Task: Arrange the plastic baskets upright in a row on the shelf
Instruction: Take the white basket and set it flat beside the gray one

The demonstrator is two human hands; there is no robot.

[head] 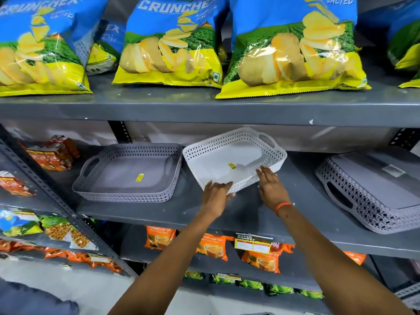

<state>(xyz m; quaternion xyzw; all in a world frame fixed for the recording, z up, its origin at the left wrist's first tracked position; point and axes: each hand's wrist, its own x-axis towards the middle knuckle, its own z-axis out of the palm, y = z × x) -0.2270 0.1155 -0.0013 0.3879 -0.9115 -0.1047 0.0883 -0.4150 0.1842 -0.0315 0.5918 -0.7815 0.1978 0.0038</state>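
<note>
The white basket (234, 159) is gripped at its near rim by the left hand (216, 194) and touched by the flat, open right hand (270, 187); it is tilted on the shelf (238, 210), between the upright grey basket (129, 172) and the overturned grey basket (372, 189).

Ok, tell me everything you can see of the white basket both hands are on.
The white basket is a shallow rectangular plastic tray with perforated lattice walls, a solid floor and a cut-out handle at its far right end. It is open side up but tilted, its far side raised. A small yellow sticker sits on the floor inside. It sits mid-shelf, close beside the grey basket. The left hand grips its near corner; the right hand rests fingers on the near wall.
</note>
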